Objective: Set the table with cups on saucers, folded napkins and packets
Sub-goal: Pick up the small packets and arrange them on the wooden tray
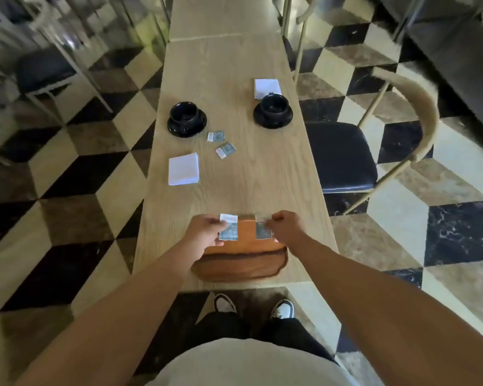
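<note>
Paper packets, small and grey-blue with white ends, sit one in each hand: the left hand (207, 229) pinches one packet (229, 227) by its side edge, and the right hand (286, 228) pinches a second packet (263, 227) the same way, both held just above the far rim of a brown oval wooden tray (239, 270) at 6 o'clock on the pale wooden surface (234, 68).

Outward, at 11 o'clock, a folded white napkin (183, 169) lies flat; beyond it two more grey-blue packets (215, 135) (226, 149) lie loose beside a black cup on a black saucer (186, 119). At 1 o'clock a second black cup on its saucer (273, 111) stands with another white napkin (267, 86) touching or just behind it.

That right setting shows no packets, so the pair in hand probably belongs there. To do it well, carry them level, lay them beside the saucer and apart from its rim, mirroring the left place.

Faint print shows on the packets' white ends, too small to read.
</note>
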